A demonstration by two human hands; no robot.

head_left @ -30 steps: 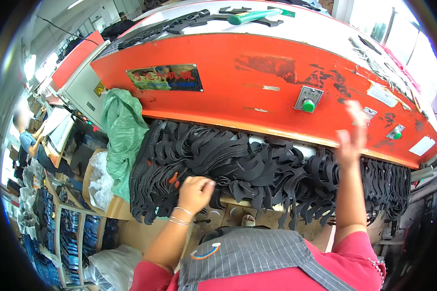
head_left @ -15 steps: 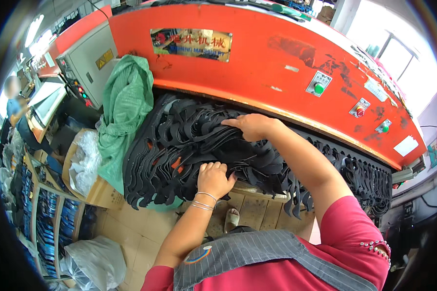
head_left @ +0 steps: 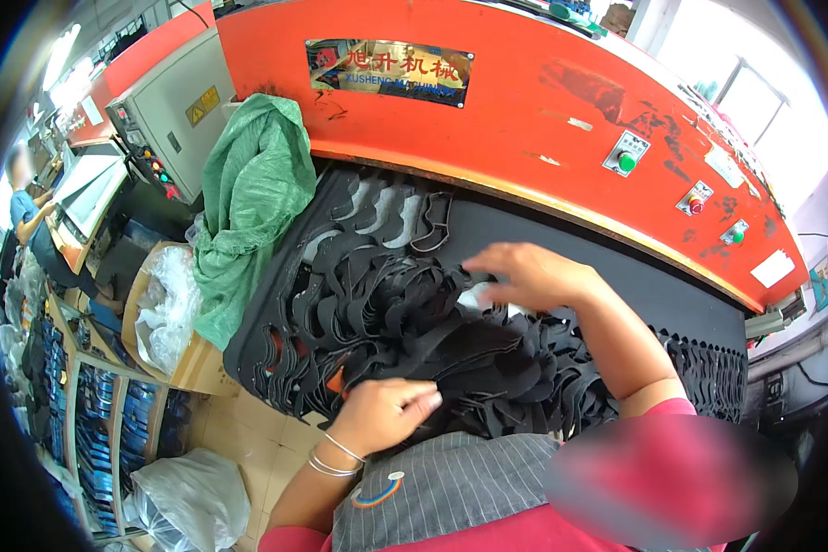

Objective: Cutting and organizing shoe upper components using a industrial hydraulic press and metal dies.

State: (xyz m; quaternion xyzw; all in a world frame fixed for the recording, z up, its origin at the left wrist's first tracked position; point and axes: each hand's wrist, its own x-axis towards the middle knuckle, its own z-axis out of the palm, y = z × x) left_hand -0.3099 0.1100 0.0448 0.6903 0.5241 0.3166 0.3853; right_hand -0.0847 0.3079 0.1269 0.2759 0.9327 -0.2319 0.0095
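A tangled heap of black curved strips (head_left: 469, 354), seemingly thin sheet material, lies on the machine's dark bed. My left hand (head_left: 382, 416) is at the heap's near edge, fingers curled and thumb pointing right; whatever they grip is hidden. Over the heap's far right side, my right hand (head_left: 534, 276) is spread and slightly blurred, with nothing visible in it. Left of it, on the bed, stands a curved metal outline like a cutting die (head_left: 432, 224). Beside that are several pale grey curved shapes (head_left: 375, 210). Small orange bits (head_left: 338, 379) show among the strips.
The orange machine beam (head_left: 524, 101) with push buttons (head_left: 626, 162) runs along the bed's far side. A green woven sack (head_left: 253, 175) hangs at the bed's left end. Left of it are a cardboard box (head_left: 198, 368) with clear plastic, a shelf rack (head_left: 110, 414) and another person (head_left: 29, 212).
The black strips have shifted toward me, baring dark bed, the grey shapes and the metal outline. My right hand has moved right and nearer; my left hand has moved nearer me.
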